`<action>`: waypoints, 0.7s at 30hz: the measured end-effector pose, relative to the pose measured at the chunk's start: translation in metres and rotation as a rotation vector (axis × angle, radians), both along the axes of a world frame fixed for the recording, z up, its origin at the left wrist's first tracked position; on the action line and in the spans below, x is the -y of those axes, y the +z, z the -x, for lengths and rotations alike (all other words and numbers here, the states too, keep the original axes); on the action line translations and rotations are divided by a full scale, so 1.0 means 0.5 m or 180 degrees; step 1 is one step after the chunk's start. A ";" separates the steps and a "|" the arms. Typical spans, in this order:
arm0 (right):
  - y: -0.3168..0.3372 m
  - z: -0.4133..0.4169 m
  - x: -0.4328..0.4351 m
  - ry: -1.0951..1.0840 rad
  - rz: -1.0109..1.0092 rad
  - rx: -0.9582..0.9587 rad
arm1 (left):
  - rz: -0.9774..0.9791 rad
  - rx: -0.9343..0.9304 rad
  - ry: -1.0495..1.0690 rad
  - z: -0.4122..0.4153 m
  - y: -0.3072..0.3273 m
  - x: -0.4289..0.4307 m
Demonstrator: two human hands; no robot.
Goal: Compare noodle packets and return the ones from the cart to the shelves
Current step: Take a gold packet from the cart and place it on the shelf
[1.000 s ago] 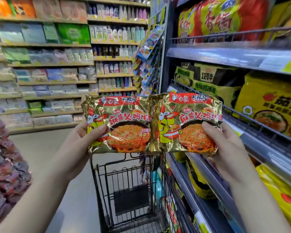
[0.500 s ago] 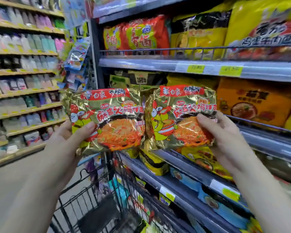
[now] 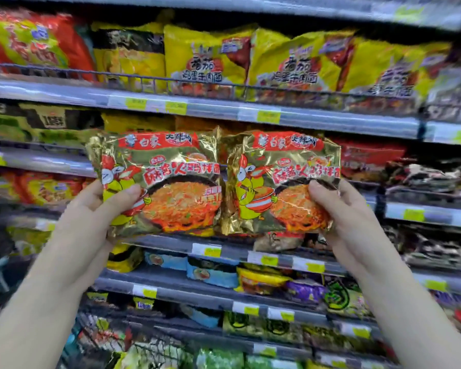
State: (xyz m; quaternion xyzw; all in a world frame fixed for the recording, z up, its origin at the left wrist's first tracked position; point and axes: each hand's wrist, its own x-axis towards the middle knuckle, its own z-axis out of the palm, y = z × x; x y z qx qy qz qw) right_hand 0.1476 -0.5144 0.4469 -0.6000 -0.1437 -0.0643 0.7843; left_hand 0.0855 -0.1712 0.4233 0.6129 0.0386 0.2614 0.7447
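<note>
2 packets' (image 3: pixel 168 182) backs hidden; price tags (image 3: pixel 268 117) blurred.

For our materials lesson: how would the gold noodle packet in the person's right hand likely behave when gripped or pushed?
Probably light: the right hand holds the gold noodle packet up by one edge. Its foil is creased and glossy, so likely crinkly and slippery. It stands flat unsupported, suggesting a stiff, breakable block inside.

Left hand (image 3: pixel 91 217) grips one gold noodle packet (image 3: pixel 160 182); right hand (image 3: pixel 343 211) grips a matching packet (image 3: pixel 282 182) (edges touching), before stocked shelves (image 3: pixel 224 110).
</note>
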 end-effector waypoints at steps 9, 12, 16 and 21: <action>-0.034 0.116 0.356 -0.0606 0.0084 0.0030 | -0.0031 0.0087 -0.0991 0.000 0.007 0.367; -0.046 0.162 0.488 -0.0800 0.0203 -0.0048 | -0.0117 0.0041 -0.1241 0.000 -0.008 0.510; -0.052 0.214 0.673 -0.0900 0.0331 -0.0040 | -0.0054 0.0019 -0.1348 0.019 -0.020 0.715; -0.056 0.277 0.879 -0.1077 0.0342 -0.0065 | 0.0048 0.0045 -0.1640 0.052 -0.032 0.927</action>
